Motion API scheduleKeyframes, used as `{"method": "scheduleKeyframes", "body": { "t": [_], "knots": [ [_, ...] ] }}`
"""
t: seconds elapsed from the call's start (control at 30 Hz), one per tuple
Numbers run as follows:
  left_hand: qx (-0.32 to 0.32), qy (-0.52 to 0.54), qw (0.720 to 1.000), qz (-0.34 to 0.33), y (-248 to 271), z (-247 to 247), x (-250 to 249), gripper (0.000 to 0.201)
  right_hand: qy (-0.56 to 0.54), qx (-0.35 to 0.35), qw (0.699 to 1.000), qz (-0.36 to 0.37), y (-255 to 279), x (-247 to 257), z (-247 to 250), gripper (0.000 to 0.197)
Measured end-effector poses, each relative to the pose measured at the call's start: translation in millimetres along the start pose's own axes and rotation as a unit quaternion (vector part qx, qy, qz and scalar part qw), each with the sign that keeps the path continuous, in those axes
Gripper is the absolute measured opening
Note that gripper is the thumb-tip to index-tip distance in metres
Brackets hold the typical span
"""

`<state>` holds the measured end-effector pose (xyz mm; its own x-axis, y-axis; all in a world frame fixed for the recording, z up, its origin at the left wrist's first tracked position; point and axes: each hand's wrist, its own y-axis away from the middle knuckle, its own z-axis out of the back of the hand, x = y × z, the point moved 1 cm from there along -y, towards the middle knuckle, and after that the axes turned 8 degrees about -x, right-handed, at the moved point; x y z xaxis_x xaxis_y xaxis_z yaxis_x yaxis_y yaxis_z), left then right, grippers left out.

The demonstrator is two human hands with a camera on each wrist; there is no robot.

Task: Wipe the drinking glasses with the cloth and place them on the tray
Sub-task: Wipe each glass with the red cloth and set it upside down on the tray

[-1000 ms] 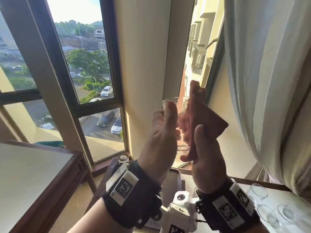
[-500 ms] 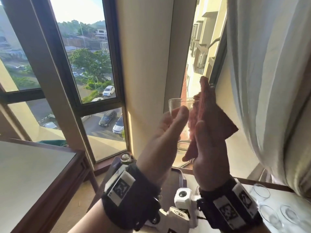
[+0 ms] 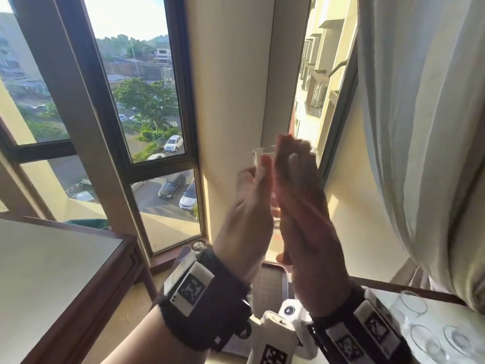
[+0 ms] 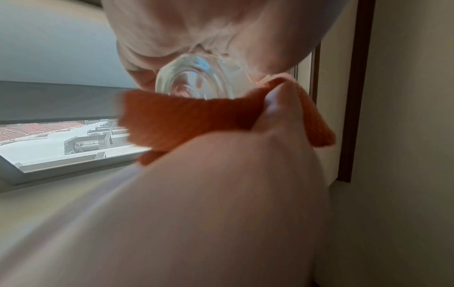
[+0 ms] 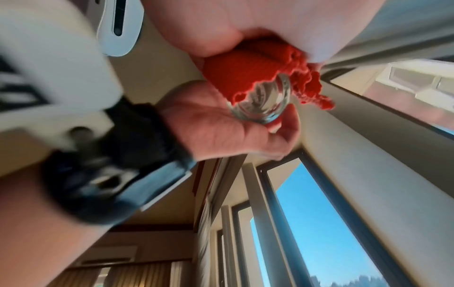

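Both hands are raised in front of the window. My left hand (image 3: 252,185) grips a clear drinking glass (image 3: 262,153) by its side, and the thick base (image 4: 194,77) shows in the left wrist view. My right hand (image 3: 301,195) holds the orange-red cloth (image 5: 245,77) wrapped against the glass (image 5: 265,104) and is blurred by motion. The cloth (image 4: 186,120) covers the glass's lower wall. The dark tray (image 3: 273,285) lies below the wrists, mostly hidden by them.
Three clear glasses (image 3: 409,303) (image 3: 425,340) (image 3: 459,340) stand on the pale table at lower right. A small round glass object (image 3: 198,245) sits near the tray's far left corner. A wooden table (image 3: 52,271) is at the left, a white curtain (image 3: 420,127) at the right.
My right hand has slid up along the glass with the cloth, and the cloth corner that stuck out to the right is now hidden behind the hand. The left hand still holds the glass.
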<state>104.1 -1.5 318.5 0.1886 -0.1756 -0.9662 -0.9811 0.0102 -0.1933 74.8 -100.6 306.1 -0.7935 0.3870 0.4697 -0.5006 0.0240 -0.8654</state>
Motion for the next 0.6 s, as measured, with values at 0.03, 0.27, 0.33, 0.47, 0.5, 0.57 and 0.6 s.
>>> {"method": "scheduleKeyframes", "body": {
  "t": [0.03,0.27,0.33,0.47,0.5,0.57,0.6],
  "knots": [
    [-0.006,0.01,1.0,0.002,-4.0,3.1,-2.9,0.071,-0.021,0.014,1.0,-0.001,9.0,-2.7,-1.7,0.048],
    [0.005,-0.009,1.0,-0.018,3.8,-1.9,-6.6,0.062,-0.142,-0.063,0.953,-0.259,10.8,-7.2,10.9,0.053],
    [0.005,-0.01,1.0,-0.008,7.5,-7.2,-3.2,0.065,-0.107,-0.068,0.979,-0.16,-1.7,-2.9,13.2,0.018],
    [-0.025,0.023,0.999,0.019,-2.0,-3.5,-11.6,0.078,-0.09,0.011,0.993,-0.078,5.5,7.5,7.2,0.052],
    [-0.039,0.035,0.998,0.024,-5.0,-1.3,-16.2,0.077,-0.103,0.029,0.99,-0.095,13.9,6.3,4.7,0.049],
    [-0.055,0.033,0.997,0.033,-9.2,1.7,-22.8,0.093,-0.134,0.027,0.979,-0.152,23.7,5.6,0.1,0.034],
    [-0.054,0.012,0.998,0.032,-10.0,2.2,-23.3,0.116,-0.141,0.005,0.978,-0.155,26.3,3.3,-2.7,0.039]
  ]
}}
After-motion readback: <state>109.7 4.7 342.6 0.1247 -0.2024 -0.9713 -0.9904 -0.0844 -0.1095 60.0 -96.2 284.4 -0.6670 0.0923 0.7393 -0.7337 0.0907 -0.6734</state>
